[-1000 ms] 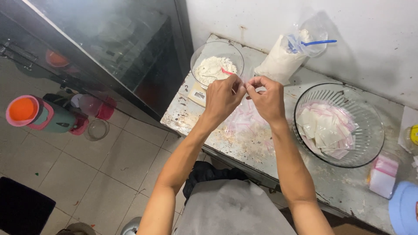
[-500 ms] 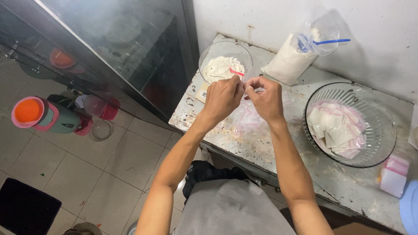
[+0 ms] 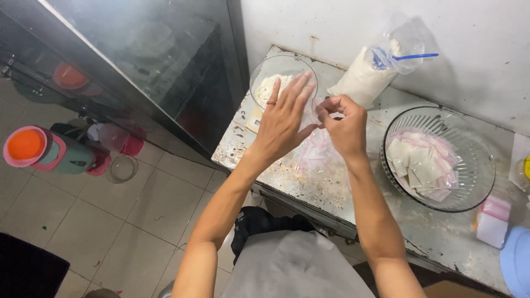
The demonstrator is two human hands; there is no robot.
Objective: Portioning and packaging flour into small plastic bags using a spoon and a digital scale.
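Small zip bag point(image 3: 313, 113) upright betw. left hand point(image 3: 282, 118) & right hand point(image 3: 345, 124) fingers.

You stand at a worn, stained metal table point(image 3: 309, 187) set against a plain white wall point(image 3: 342, 27). To your left is a dark glass-fronted cabinet point(image 3: 138, 60), its pane showing reflections. The floor point(image 3: 138, 215) is pale square tile with dark grout. An orange-lidded container point(image 3: 33, 149) sits on it. Lighting is even.
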